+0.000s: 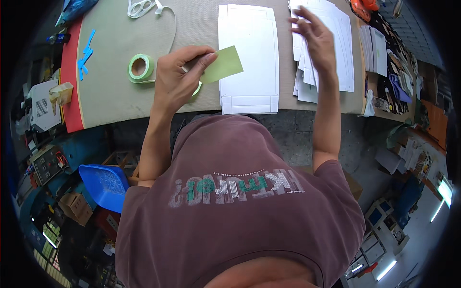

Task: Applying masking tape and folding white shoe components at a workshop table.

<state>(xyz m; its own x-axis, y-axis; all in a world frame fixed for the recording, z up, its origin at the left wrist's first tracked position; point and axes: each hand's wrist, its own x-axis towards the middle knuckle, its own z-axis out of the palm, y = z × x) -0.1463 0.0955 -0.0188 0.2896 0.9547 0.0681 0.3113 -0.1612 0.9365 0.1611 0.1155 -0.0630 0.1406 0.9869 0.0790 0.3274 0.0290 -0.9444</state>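
Note:
My left hand (178, 74) is closed, thumb against fingers, on a flat green rectangular card (224, 64). The card overlaps the left edge of a flat white cardboard sheet (248, 53) with fold lines, which lies lengthwise before me. A strip of green (197, 89) shows beneath my left wrist, partly hidden. Over a pile of white cardboard sheets (331, 53) on the right, my right hand (314, 41) is raised with its fingers apart and slightly blurred. It holds nothing that I can see; whether it touches the pile I cannot tell.
Left of my left hand is a green tape roll (140, 68). Blue strips (85, 60) lie near the table's red left edge (72, 91). White ribbon (141, 8) is at the back. More white stacked pieces (373, 50) stand at the right; a blue bin (103, 187) sits below left.

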